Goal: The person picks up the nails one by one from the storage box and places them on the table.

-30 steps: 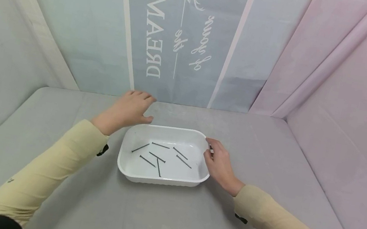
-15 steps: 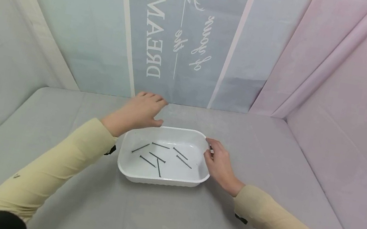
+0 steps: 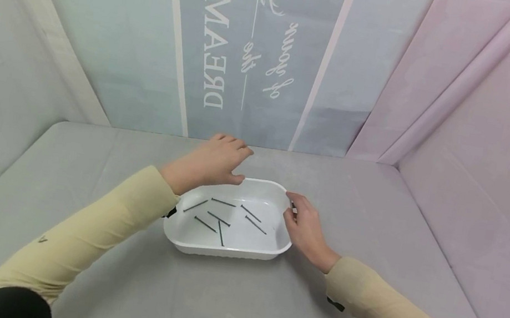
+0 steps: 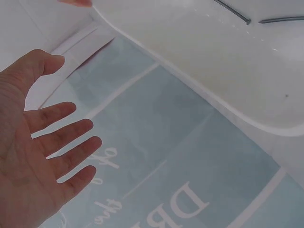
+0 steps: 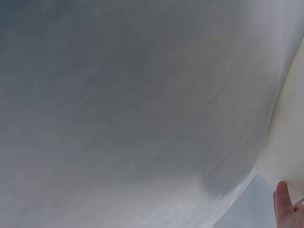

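From the head view, the right hand [image 3: 306, 229] pinches the right rim of the tray [image 3: 200, 243] holding nails [image 3: 220, 216] on the table [image 3: 231, 301]; the left hand [image 3: 214, 160] hovers over its far-left corner. The left wrist view shows those fingers [image 4: 52, 142] spread, holding nothing. The right wrist view shows mostly table, one fingertip [image 5: 285, 206].

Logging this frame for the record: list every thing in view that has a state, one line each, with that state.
white tray: upright on the grey table, uncovered, holding nails.
nails: six, lying flat and scattered on the tray floor.
left hand: fingers spread, holding nothing, over the tray's far left corner.
right hand: fingers curled at the tray's right rim, gripping it.
grey table: covered in cloth.
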Action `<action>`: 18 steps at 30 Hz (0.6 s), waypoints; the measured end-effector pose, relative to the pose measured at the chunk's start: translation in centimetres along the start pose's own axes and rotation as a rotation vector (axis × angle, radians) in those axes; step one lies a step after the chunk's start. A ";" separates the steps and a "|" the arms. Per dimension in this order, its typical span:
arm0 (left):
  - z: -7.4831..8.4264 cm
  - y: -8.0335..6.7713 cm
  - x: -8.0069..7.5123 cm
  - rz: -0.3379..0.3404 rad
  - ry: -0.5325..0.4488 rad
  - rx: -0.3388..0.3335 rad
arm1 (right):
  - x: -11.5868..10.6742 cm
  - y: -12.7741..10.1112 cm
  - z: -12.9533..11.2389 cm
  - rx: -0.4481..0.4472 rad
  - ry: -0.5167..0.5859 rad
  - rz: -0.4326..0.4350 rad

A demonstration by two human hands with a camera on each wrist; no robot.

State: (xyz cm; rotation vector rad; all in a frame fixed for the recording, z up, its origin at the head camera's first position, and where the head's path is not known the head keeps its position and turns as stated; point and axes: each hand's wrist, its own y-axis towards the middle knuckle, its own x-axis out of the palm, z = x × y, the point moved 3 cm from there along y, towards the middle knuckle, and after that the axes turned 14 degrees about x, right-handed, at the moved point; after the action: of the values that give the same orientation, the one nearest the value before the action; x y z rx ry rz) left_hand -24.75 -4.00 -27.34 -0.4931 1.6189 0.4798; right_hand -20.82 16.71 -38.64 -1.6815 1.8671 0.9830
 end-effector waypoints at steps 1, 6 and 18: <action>0.2 0.2 0.0 0.001 0.005 0.005 | 0.0 0.0 0.0 0.002 -0.002 -0.001; 0.9 1.0 0.1 -0.006 0.015 0.021 | 0.1 0.0 0.0 0.000 -0.012 -0.001; 2.4 2.7 1.2 -0.057 0.041 0.118 | 0.1 0.1 0.1 -0.009 -0.024 0.002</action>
State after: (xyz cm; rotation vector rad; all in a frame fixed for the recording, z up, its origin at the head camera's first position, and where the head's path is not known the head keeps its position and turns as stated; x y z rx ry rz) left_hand -24.46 -0.41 -28.67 -0.4621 1.6570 0.3312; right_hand -20.90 16.69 -38.75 -1.6660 1.8524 1.0092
